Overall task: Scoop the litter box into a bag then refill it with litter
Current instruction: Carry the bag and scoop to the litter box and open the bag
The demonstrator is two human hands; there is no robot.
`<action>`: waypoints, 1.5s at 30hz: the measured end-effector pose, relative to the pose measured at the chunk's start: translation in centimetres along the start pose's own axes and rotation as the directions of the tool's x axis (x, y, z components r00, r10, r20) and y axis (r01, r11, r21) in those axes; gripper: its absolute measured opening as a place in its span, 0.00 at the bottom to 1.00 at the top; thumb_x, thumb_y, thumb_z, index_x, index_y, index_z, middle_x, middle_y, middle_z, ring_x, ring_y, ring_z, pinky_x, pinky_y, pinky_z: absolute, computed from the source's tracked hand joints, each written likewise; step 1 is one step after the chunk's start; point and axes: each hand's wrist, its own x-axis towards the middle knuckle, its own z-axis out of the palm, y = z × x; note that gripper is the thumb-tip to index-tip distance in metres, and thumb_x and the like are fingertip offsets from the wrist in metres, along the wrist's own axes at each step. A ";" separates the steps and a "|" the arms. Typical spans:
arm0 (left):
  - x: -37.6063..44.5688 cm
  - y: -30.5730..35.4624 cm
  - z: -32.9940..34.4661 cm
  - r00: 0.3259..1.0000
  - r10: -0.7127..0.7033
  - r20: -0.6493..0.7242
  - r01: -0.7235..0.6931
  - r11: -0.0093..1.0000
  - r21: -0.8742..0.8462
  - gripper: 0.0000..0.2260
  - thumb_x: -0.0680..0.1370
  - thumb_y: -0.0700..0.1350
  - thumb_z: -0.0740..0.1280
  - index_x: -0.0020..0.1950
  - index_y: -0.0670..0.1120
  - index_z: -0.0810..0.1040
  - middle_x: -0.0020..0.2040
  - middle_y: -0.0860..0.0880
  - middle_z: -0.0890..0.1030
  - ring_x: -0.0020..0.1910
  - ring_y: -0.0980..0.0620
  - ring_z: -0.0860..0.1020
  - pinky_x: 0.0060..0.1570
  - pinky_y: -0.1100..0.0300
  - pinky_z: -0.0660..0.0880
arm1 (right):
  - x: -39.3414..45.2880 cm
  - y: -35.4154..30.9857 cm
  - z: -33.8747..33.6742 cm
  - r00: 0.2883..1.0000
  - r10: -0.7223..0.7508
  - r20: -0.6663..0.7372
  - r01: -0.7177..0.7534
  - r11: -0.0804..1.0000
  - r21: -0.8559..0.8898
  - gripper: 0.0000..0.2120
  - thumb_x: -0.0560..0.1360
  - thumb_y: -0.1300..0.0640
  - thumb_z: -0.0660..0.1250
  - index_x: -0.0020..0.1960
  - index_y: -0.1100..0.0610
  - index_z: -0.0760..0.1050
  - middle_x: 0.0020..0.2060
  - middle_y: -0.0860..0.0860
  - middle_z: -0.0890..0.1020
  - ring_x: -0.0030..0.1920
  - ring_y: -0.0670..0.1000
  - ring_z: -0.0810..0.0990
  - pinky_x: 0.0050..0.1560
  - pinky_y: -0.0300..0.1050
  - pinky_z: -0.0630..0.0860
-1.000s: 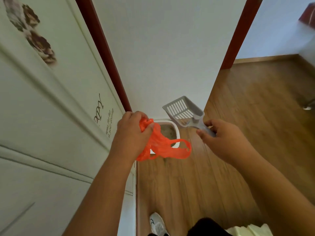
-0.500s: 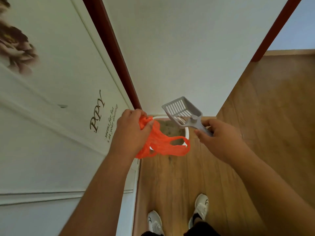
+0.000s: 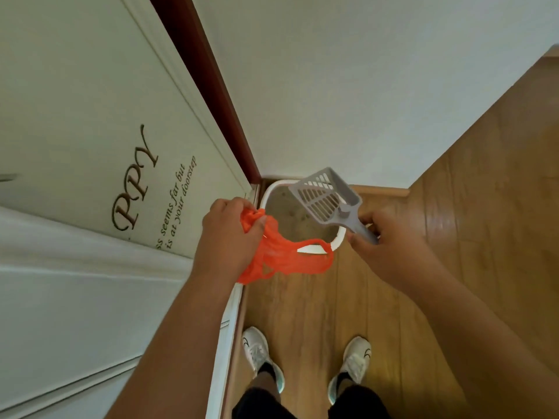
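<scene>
Two hands are loaded and nothing is scooped yet, so I judge this the setup step, just ahead of the first scoop. My left hand (image 3: 225,237) has its grip closed around a bunched orange bag (image 3: 282,252); the bag hangs crumpled, one handle loop drooping out over the near rim of the box (image 3: 338,241), and its mouth is not opened. My right hand (image 3: 390,252) pinches the handle of the grey scoop (image 3: 323,196), whose slotted blade is held up in the air above the box, empty as far as I can see.

The box sits on the floor (image 3: 302,313) in the corner, hard against the wall (image 3: 332,86) behind it and just beside the door (image 3: 90,146) to its left. There is brownish litter inside; clumps are too small to make out. My shoes (image 3: 257,352) stand near the box, well short of its rim.

The next move, as I read it, calls for getting lower to the box and shaking the bag open with the left hand so it gapes close to the rim. Only then should the scoop tip down and slide under the litter. With one hand per item, opening that bag is the awkward part. No refill litter is in view.
</scene>
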 end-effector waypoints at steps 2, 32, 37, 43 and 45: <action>1.8 -1.7 1.0 1.000 -0.017 0.010 0.017 1.000 0.015 0.09 0.78 0.55 0.70 0.57 0.56 0.76 0.56 0.53 0.71 0.61 0.46 0.75 0.58 0.50 0.76 | 1.5 0.6 1.9 1.000 0.028 0.012 -0.028 0.999 0.022 0.19 0.79 0.48 0.68 0.69 0.51 0.73 0.46 0.41 0.78 0.40 0.43 0.80 0.34 0.35 0.74; 6.4 -23.0 39.8 0.980 0.076 0.184 -0.079 0.997 0.010 0.10 0.79 0.55 0.70 0.58 0.54 0.78 0.54 0.57 0.72 0.53 0.59 0.72 0.53 0.61 0.71 | 16.9 29.3 26.4 0.979 0.202 -0.030 -0.193 0.964 0.183 0.13 0.79 0.50 0.68 0.61 0.41 0.71 0.45 0.39 0.80 0.42 0.42 0.81 0.39 0.43 0.79; 8.1 -25.1 46.2 0.965 0.152 0.213 -0.155 0.988 0.000 0.09 0.79 0.57 0.69 0.56 0.56 0.78 0.53 0.59 0.72 0.55 0.58 0.73 0.53 0.61 0.72 | 20.4 34.6 29.6 0.982 0.184 -0.050 -0.173 0.970 0.168 0.13 0.79 0.49 0.67 0.61 0.40 0.70 0.46 0.38 0.79 0.42 0.40 0.80 0.36 0.35 0.73; 13.4 -23.1 49.9 0.950 0.275 0.150 -0.263 0.960 -0.091 0.07 0.80 0.57 0.68 0.55 0.58 0.76 0.54 0.58 0.71 0.57 0.54 0.73 0.57 0.56 0.73 | 25.9 37.4 30.9 0.978 0.110 -0.180 -0.094 0.991 0.097 0.17 0.79 0.48 0.66 0.67 0.47 0.71 0.49 0.44 0.79 0.45 0.44 0.79 0.40 0.42 0.76; 13.9 -22.9 50.7 0.951 0.272 0.148 -0.257 0.960 -0.113 0.07 0.80 0.56 0.69 0.55 0.57 0.77 0.53 0.58 0.71 0.56 0.54 0.74 0.57 0.55 0.74 | 27.2 37.1 30.7 0.965 0.115 -0.237 -0.072 0.980 0.185 0.16 0.80 0.47 0.65 0.66 0.47 0.72 0.49 0.49 0.81 0.45 0.50 0.80 0.42 0.50 0.80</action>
